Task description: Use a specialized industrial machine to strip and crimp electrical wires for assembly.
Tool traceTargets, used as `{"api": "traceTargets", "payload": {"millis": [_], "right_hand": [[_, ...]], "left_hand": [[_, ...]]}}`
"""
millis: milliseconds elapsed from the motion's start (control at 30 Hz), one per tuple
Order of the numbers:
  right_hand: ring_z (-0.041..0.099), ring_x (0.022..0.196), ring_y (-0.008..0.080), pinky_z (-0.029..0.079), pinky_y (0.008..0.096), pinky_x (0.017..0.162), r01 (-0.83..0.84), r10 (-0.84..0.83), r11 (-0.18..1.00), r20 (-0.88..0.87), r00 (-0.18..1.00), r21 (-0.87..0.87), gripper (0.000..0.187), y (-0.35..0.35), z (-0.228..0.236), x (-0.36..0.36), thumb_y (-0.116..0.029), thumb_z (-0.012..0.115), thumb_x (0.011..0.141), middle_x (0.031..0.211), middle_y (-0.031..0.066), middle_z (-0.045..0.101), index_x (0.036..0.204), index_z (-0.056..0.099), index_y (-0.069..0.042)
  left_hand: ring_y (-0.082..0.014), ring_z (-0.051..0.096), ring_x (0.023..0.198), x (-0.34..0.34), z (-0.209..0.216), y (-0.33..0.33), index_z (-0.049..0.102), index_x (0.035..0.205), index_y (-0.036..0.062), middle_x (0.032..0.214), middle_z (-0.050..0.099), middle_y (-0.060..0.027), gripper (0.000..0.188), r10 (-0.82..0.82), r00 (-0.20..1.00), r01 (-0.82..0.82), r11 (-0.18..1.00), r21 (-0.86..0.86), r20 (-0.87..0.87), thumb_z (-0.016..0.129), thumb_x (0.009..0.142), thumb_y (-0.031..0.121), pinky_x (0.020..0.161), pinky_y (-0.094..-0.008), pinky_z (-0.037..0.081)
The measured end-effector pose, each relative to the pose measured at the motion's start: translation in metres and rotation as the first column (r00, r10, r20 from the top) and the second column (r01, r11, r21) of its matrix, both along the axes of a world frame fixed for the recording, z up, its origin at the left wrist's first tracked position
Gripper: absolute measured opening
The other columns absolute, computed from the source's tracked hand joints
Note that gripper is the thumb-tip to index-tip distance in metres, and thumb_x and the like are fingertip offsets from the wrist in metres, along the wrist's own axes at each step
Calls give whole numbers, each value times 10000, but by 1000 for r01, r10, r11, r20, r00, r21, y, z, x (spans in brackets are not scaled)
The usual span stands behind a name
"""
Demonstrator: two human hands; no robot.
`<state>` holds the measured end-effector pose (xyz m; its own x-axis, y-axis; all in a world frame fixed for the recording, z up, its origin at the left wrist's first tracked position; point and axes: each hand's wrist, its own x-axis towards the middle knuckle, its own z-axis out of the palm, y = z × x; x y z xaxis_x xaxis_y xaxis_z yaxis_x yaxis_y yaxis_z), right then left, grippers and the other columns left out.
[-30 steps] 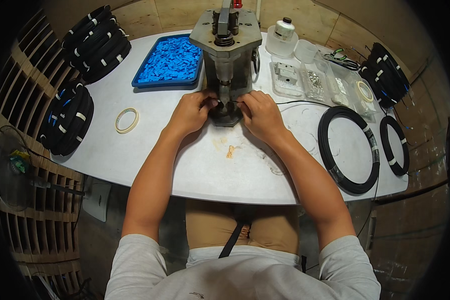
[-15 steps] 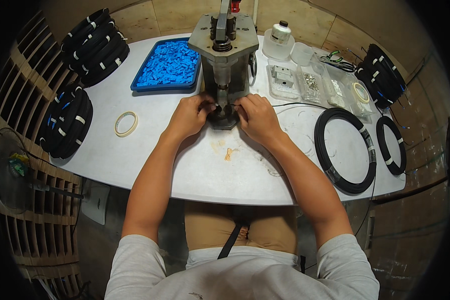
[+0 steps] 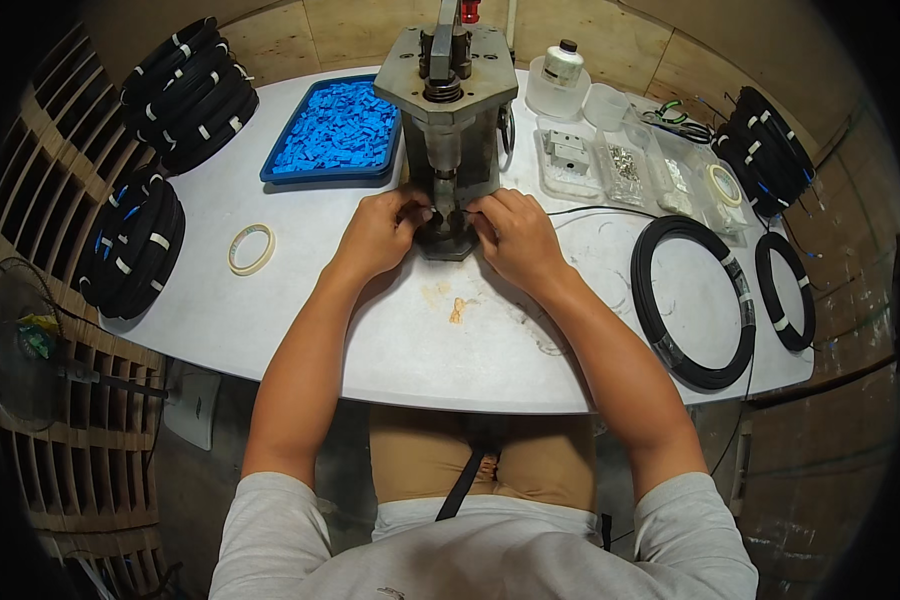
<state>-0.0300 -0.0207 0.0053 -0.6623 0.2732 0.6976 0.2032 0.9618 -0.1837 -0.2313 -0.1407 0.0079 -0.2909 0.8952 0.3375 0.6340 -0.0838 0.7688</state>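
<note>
A metal hand press [image 3: 444,120] stands at the back middle of the white table. At the left side of its lower tool, my left hand [image 3: 378,232] pinches something too small to make out. My right hand [image 3: 513,230] is at the other side, with thumb and fingers closed on a thin black cable [image 3: 600,209]. That cable runs off to the right toward a large black cable coil [image 3: 646,300]. The cable's end between my fingertips, under the press, is hidden.
A blue tray [image 3: 330,181] of small blue parts lies left of the press. Stacked black coils [image 3: 192,100] and a tape roll [image 3: 252,249] are at left. On the right are clear boxes of small parts [image 3: 623,172], a white bottle [image 3: 563,64] and pliers [image 3: 678,122].
</note>
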Motion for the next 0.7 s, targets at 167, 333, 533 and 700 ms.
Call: {"api": "traceTargets", "payload": {"millis": [167,333,533,700], "right_hand": [[651,850,301,490,425,767,4,-4,1000,-3,1000,30,98,0,-1,-2,-67,743,866,889,82,658,960,716,-74],[641,846,295,480,424,773,13,-13,999,1,1000,38,100,-1,0,-1,-76,745,860,885,75,652,956,719,-80],[646,855,301,485,427,776,16,-16,1000,16,1000,19,100,-1,0,-1,-69,743,854,888,80,660,950,715,-77],[658,856,311,493,430,775,13,-13,1000,-3,1000,-23,98,-3,-1,-2,-55,740,851,881,94,678,944,713,-70]], "left_hand": [[-316,763,887,-3,-6,1,741,1117,-11,978,778,-201,184,-3,1000,3,1000,15,6,652,958,14,837,-386,578],[-351,751,887,0,-2,1,744,1110,-10,981,771,-207,182,15,998,-14,1000,12,-62,660,951,25,832,-394,575],[-353,747,877,1,-1,0,740,1106,-10,982,770,-211,172,10,998,-11,1000,-5,-66,668,956,32,826,-395,575],[-314,768,891,-2,-5,0,724,1101,-27,963,777,-200,159,6,1000,-6,999,35,8,650,962,1,831,-381,580]]}}
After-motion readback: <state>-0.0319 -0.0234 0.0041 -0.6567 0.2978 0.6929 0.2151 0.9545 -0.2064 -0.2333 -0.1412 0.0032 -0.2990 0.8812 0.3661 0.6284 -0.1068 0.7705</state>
